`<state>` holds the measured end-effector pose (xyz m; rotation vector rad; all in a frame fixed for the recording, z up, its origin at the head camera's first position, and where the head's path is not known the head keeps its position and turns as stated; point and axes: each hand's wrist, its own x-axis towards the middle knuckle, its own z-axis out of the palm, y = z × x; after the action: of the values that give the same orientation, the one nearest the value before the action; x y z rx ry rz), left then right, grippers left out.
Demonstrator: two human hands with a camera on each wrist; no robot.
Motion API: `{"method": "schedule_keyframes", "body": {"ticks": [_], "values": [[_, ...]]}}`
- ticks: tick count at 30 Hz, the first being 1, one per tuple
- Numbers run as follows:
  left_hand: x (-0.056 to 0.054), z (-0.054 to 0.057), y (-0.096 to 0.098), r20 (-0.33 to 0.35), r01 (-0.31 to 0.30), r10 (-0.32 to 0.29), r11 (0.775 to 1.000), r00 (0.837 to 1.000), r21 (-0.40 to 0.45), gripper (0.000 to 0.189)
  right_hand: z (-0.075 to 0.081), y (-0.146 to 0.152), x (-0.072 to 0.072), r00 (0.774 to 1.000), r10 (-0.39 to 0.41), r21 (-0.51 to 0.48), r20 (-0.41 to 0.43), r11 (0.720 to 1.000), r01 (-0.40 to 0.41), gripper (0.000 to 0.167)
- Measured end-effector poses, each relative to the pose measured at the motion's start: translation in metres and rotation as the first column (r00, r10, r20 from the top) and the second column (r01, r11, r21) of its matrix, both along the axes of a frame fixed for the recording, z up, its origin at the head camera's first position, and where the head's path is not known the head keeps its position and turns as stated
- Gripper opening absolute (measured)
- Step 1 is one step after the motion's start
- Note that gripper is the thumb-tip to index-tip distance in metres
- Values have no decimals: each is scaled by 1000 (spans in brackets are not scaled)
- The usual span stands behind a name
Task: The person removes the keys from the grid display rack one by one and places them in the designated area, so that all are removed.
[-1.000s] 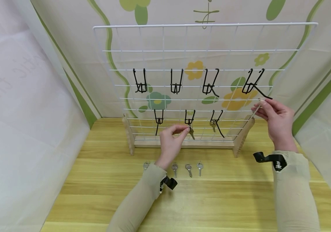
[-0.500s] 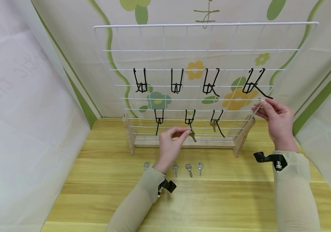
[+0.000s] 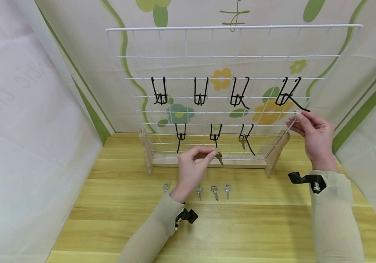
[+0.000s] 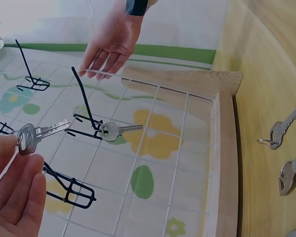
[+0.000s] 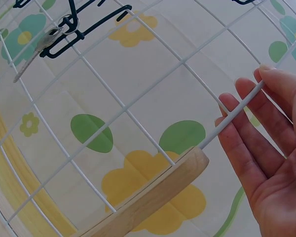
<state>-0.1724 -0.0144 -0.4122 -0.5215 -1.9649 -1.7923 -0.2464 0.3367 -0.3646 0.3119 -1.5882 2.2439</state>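
Observation:
My left hand (image 3: pixel 192 168) pinches a silver key (image 4: pixel 30 139) between thumb and fingertips, by its head or ring. That key is at the front end of the middle lower black hook (image 3: pixel 215 136); whether its ring is still round the prong, I cannot tell. Another key (image 4: pixel 111 131) hangs on the right lower hook (image 3: pixel 249 143). With thumb and fingers, my right hand (image 3: pixel 318 137) holds the right edge wire of the white wire grid (image 3: pixel 234 27). On the table in front of the grid lie several silver keys (image 3: pixel 214 193), one near my left wrist.
A wooden base (image 3: pixel 240 163) with side feet (image 3: pixel 276 157) supports the grid. Several black hooks (image 3: pixel 200 95) form an upper row, their prongs jutting forward. The left lower hook (image 3: pixel 180 137) bears no key. Flower-printed cloth hangs behind, and white cloth stands at both sides.
My left hand has moved down and slightly toward me, taking the key along the prong to its front end. The right hand stays at the grid's edge.

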Motion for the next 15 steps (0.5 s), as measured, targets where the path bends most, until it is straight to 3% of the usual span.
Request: {"method": "schedule_keyframes", "body": {"ticks": [9, 15], "values": [[16, -6, -1, 12, 40, -39, 998, 999, -45, 5, 0, 0, 1, 1000, 0, -3, 18, 1000, 0, 34], [24, -20, 2, 36, 89, -85, 991, 996, -98, 7, 0, 0, 0, 1000, -2, -4, 11, 1000, 2, 35]]}}
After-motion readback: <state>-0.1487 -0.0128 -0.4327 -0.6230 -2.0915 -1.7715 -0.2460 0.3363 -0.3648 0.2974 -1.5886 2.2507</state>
